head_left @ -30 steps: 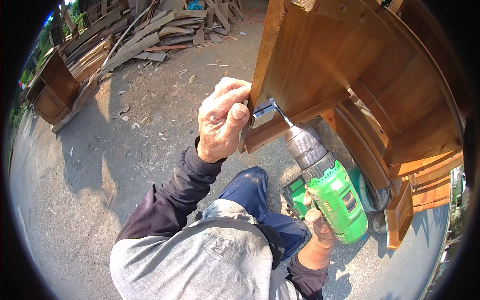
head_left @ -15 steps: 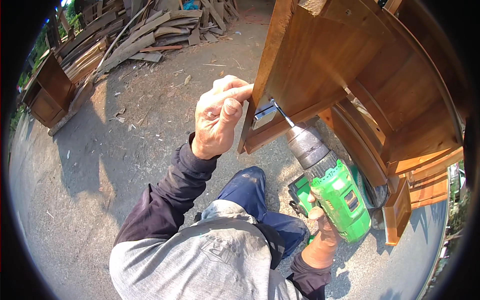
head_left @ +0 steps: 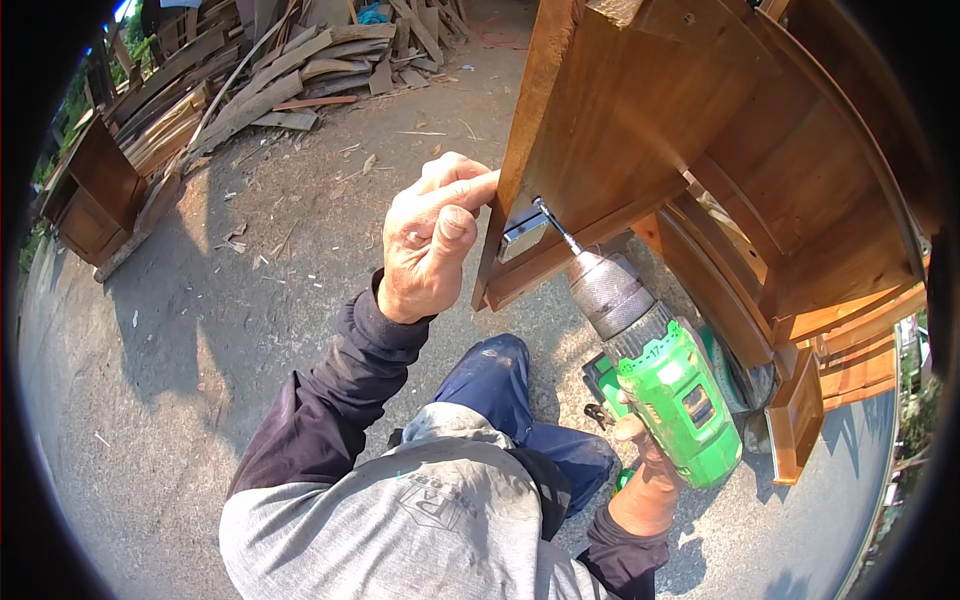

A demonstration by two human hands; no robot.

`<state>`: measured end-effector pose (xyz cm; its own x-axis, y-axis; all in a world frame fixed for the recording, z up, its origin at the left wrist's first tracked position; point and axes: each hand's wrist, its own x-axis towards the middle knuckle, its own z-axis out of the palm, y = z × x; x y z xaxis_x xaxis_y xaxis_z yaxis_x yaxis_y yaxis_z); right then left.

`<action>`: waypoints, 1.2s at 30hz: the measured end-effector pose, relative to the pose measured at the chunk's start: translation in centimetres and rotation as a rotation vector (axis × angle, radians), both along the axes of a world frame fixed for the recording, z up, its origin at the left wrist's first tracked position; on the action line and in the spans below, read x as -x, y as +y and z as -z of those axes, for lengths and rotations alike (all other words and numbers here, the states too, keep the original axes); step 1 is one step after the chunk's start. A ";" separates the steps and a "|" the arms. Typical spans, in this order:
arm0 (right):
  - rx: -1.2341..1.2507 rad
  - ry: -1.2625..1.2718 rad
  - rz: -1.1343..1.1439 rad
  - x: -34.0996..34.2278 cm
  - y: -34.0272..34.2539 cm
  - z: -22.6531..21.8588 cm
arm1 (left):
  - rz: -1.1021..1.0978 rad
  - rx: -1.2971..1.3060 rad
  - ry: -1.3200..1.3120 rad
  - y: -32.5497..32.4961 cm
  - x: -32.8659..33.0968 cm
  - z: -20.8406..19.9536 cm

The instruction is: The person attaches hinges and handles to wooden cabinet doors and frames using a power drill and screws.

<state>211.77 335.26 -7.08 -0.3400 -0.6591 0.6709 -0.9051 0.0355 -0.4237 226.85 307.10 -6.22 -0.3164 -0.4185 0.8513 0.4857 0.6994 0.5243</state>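
My right hand (head_left: 648, 465) grips a green cordless drill (head_left: 683, 402) from below; part of its grip is hidden. The drill points up and left, and its bit (head_left: 560, 228) reaches the inner face of a brown wooden panel (head_left: 610, 120). Close to the bit tip, a shiny metal piece (head_left: 522, 226) sits near the panel's lower corner. My left hand (head_left: 432, 240) is at the panel's left edge. Its index finger stretches to the wood, the tip partly hidden there, while the thumb stands apart. I see nothing held in it.
The panel belongs to a large brown wooden furniture piece (head_left: 830, 190) filling the right side. A smaller wooden cabinet (head_left: 97, 205) stands at the far left. Behind lies a heap of old boards (head_left: 300, 75). Scraps litter the concrete ground (head_left: 270, 300).
The view has shifted slightly. The drill bit stays against the panel, and both hands keep nearly the same places.
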 end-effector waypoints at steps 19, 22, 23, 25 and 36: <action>0.089 0.160 -0.119 0.6 -1.5 -1.0 | 0.012 -0.049 -0.028 0.9 -0.2 -0.6; 0.055 0.160 -0.071 0.0 -1.0 -2.4 | 0.016 -0.043 0.019 1.1 0.7 -0.5; 0.032 0.159 -0.044 -0.2 -0.9 -2.8 | 0.027 -0.039 0.020 1.1 0.8 -0.6; 0.038 0.118 -0.049 0.0 -0.7 -2.4 | -0.019 0.035 0.036 1.2 0.8 -0.6; 0.174 -0.135 -0.370 0.3 -0.8 -2.8 | -0.147 0.064 -0.092 3.1 0.4 0.4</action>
<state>211.49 334.49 -4.26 -0.1945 -0.6343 0.7482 -0.7793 -0.3633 -0.5106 226.43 310.21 -6.62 -0.3341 -0.4114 0.8480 0.3279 0.7928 0.5138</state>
